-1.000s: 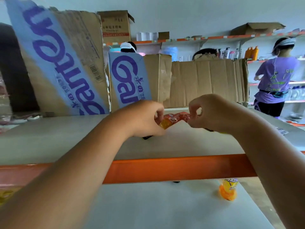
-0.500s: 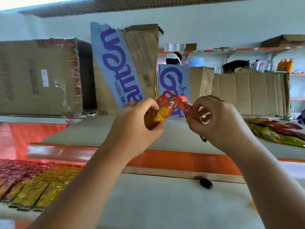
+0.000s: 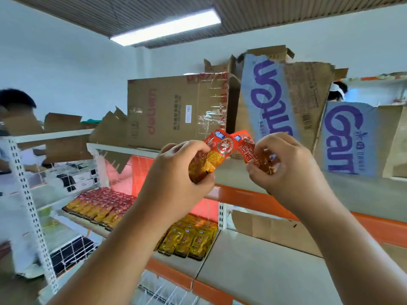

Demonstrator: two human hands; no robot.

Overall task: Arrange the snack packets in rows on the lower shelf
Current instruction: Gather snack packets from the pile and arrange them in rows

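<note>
Gripping one snack packet [image 3: 211, 157] in the left hand [image 3: 182, 172], fingers curled round its orange lower end; pinching a second packet [image 3: 246, 148] in the right hand [image 3: 284, 170], thumb and fingers closed on its clear end. Holding both up in the air in front of the upper shelf [image 3: 363, 194], top edges touching or overlapping, hard to tell which, and well above the lower shelf [image 3: 253, 267] meant to receive them. Looks like separating the pair before placing. Could tear a seam if pulled apart hard while joined; could drop one to the floor or onto the wrong board through so slight a pinch on slick film; could knock the finished rows crooked when reaching down. Already laid in rows below: red-and-yellow packets [image 3: 101, 205] on the left bay, yellow packets [image 3: 189, 236] just beside the upright. Lying across part of the lower shelf, a flat cardboard sheet [image 3: 275, 232], likely to crowd any new row to the right. Above, a taped brown carton [image 3: 176, 111] and torn blue-lettered cartons [image 3: 277, 100]; far off to the left, another person [image 3: 15, 106], blurred
</note>
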